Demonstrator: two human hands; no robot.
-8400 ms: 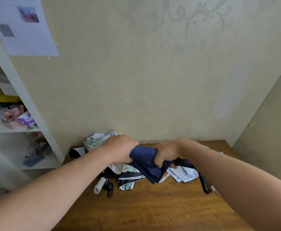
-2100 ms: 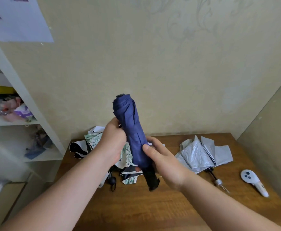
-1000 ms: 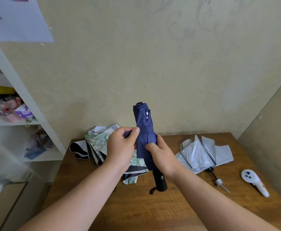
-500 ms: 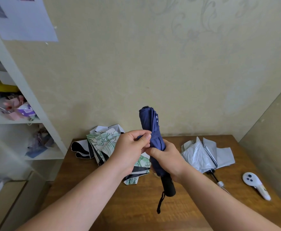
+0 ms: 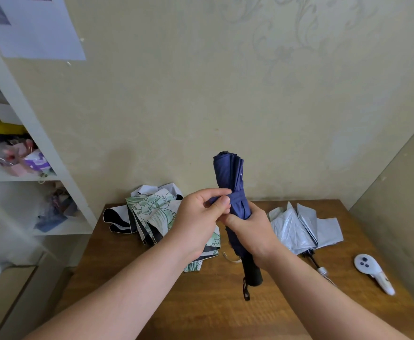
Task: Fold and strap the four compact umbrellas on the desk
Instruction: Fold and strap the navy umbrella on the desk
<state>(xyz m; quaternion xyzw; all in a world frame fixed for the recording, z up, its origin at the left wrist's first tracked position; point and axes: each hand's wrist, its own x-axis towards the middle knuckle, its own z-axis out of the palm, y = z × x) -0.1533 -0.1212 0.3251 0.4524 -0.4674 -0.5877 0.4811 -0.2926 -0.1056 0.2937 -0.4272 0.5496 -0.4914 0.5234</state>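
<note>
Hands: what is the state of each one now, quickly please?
Left hand: fingers pinch the strap of the rolled navy-blue compact umbrella.
Right hand: grips that umbrella's body.

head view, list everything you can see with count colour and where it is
navy umbrella: 1, dark blue with black handle, held upright above the desk, rolled
strap: 1, dark blue, wrapped round the navy umbrella's middle
floral umbrella: 1, white and green with black, lying unfolded at the desk's back left
silver umbrella: 1, silver grey, lying unfolded at the desk's back right
controller: 1, white, on the desk's right edge
desk: 1, brown wood, against the wall
shelf unit: 1, white, left, holding assorted items
paper sheet: 1, white, top left
left hand: pinches the strap's end
right hand: grips the navy umbrella
</note>
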